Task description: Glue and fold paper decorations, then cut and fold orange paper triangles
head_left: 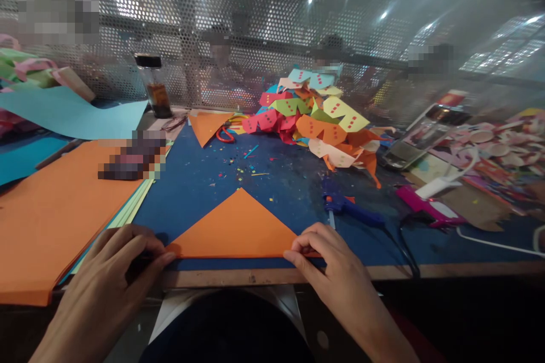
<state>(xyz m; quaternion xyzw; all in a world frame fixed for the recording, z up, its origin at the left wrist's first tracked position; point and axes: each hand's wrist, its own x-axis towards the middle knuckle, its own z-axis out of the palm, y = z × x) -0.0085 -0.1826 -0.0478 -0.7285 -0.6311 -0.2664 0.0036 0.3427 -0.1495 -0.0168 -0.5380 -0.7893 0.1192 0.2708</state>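
Note:
A sheet of orange paper (236, 229) lies folded into a triangle at the table's near edge, its point facing away from me. My left hand (123, 264) pinches its left corner between thumb and fingers. At the right corner, my right hand (327, 266) has its thumb and fingers closed on the paper. The folded edge runs straight between both hands, parallel to the table edge. Beyond the triangle, small paper scraps (251, 167) are scattered over the blue tabletop (183, 181).
Large orange sheets (63, 204) are stacked at left, under a dark blurred object (131, 159). Farther back are a bottle (158, 93), red-handled scissors (225, 135) and a pile of coloured paper shapes (319, 116). A blue glue gun (353, 207) and its cord lie right.

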